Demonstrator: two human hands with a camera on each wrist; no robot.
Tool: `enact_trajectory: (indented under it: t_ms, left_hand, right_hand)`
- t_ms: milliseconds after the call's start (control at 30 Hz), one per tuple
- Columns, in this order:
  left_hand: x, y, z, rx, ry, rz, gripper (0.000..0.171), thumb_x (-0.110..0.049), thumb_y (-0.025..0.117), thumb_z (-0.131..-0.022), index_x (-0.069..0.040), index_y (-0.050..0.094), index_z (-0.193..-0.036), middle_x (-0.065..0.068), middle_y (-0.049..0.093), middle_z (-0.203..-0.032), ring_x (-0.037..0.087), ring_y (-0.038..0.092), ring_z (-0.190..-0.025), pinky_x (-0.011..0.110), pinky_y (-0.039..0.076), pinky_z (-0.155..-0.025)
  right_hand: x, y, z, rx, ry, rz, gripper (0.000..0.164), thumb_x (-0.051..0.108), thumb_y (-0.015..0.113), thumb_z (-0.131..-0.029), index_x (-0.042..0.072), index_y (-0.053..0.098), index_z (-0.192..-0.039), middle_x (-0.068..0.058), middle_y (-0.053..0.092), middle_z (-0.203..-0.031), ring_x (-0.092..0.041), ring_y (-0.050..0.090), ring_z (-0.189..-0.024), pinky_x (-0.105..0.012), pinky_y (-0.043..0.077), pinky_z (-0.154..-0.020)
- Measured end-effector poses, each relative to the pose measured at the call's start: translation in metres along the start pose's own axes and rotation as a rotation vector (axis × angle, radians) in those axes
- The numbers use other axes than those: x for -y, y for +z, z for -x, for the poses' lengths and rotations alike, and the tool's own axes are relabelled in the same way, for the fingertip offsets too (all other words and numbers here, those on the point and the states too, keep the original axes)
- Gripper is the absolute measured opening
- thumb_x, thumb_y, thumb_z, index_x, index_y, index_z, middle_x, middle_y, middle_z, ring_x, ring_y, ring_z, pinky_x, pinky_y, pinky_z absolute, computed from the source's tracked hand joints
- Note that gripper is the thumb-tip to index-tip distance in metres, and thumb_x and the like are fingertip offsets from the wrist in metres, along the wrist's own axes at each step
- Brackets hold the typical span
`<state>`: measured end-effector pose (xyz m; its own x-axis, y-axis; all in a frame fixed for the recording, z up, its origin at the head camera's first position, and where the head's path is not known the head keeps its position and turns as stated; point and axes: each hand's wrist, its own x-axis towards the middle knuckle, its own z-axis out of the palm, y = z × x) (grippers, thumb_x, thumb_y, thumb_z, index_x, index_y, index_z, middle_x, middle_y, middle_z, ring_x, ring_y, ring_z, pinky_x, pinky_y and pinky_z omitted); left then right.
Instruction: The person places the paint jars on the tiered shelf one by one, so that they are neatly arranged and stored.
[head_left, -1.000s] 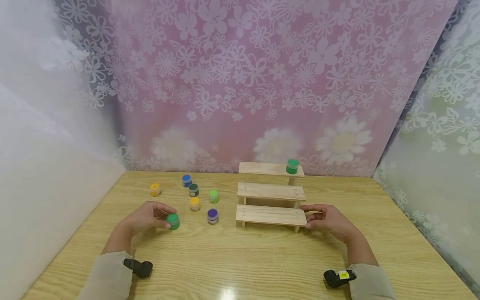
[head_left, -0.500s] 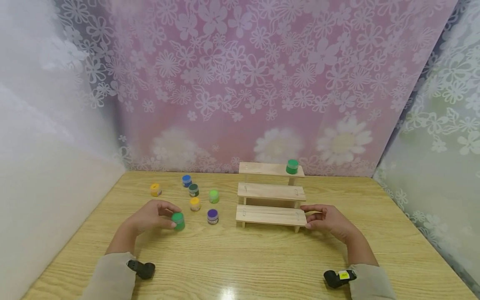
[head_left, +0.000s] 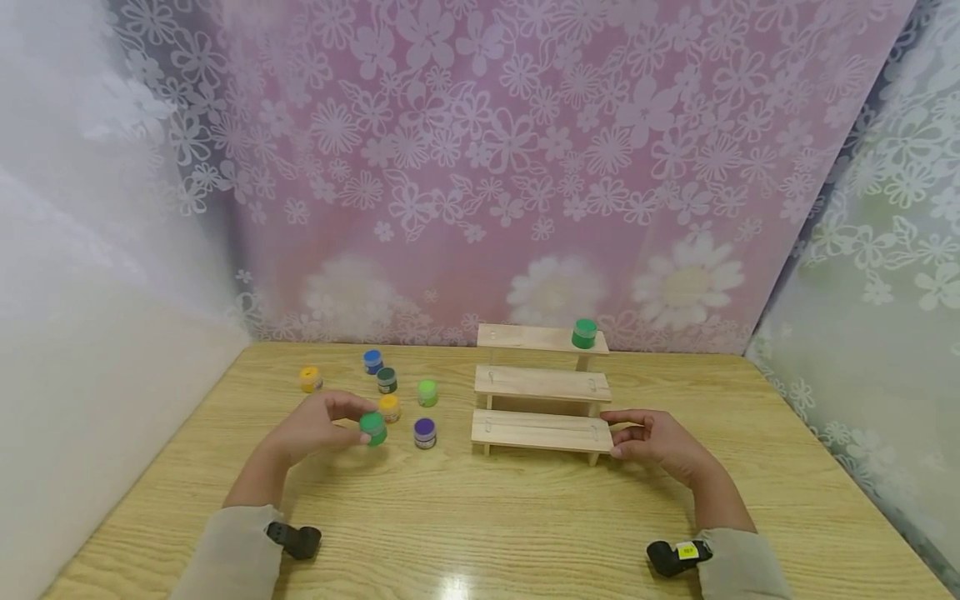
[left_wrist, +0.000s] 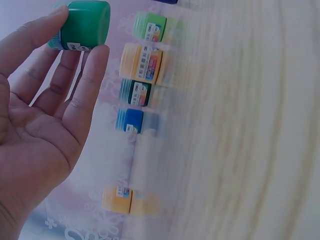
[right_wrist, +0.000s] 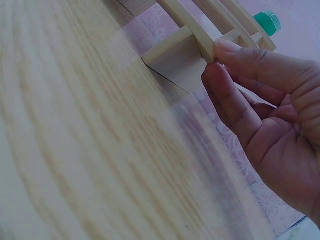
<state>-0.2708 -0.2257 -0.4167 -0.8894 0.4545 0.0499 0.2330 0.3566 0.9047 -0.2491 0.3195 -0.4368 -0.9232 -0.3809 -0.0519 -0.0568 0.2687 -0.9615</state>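
Between its thumb and fingers my left hand [head_left: 318, 429] pinches a green-lidded paint jar [head_left: 372, 428]; the left wrist view shows this green jar [left_wrist: 86, 25] lifted off the table. My right hand [head_left: 660, 446] holds the right end of the lowest step of a three-tier wooden stand [head_left: 540, 431], thumb and fingertips on the board's edge in the right wrist view. On the right end of the top step sits another green jar [head_left: 584, 333]. Close to the held jar stand a yellow jar [head_left: 389, 407] and a purple-lidded jar [head_left: 424, 432].
Farther back on the wooden table [head_left: 465, 517] stand a light green jar [head_left: 427, 392], a dark green jar [head_left: 387, 380], a blue jar [head_left: 372, 361] and an orange-yellow jar [head_left: 311, 379]. A flowered curtain [head_left: 450, 167] hangs behind the table.
My left hand has carried the green jar to the right and, lately, slightly up and away from me. My right hand and the stand have stayed put.
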Motion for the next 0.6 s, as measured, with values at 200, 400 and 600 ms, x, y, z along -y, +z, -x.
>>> enact_trajectory:
  t_ms: [200, 400, 600]
  left_hand:
    - [-0.007, 0.005, -0.005, 0.001, 0.058, 0.013, 0.044, -0.014, 0.081, -0.081, -0.001, 0.067, -0.120, 0.014, 0.067, -0.115, 0.030, 0.059, -0.110, 0.034, 0.054, -0.085]
    - [-0.016, 0.011, -0.009, 0.002, 0.075, 0.014, 0.047, -0.014, 0.081, -0.081, 0.001, 0.066, -0.122, 0.014, 0.066, -0.114, 0.030, 0.060, -0.110, 0.034, 0.055, -0.082]
    - [-0.026, 0.017, -0.012, -0.002, 0.091, 0.024, 0.044, -0.015, 0.081, -0.081, -0.002, 0.067, -0.121, 0.013, 0.064, -0.117, 0.030, 0.059, -0.111, 0.036, 0.056, -0.081]
  right_hand:
    - [0.001, 0.000, 0.000, 0.008, -0.004, 0.011, 0.064, 0.007, 0.074, -0.086, -0.010, 0.044, -0.140, -0.021, 0.060, -0.113, -0.017, 0.063, -0.092, -0.033, 0.057, -0.077]
    - [0.001, 0.000, 0.000, 0.011, -0.005, 0.009, 0.064, 0.006, 0.074, -0.086, -0.010, 0.044, -0.140, -0.022, 0.060, -0.115, -0.017, 0.063, -0.093, -0.033, 0.057, -0.078]
    - [0.000, 0.000, 0.000, 0.007, 0.002, 0.000, 0.064, 0.006, 0.074, -0.086, -0.010, 0.044, -0.140, -0.022, 0.059, -0.117, -0.017, 0.064, -0.093, -0.033, 0.057, -0.078]
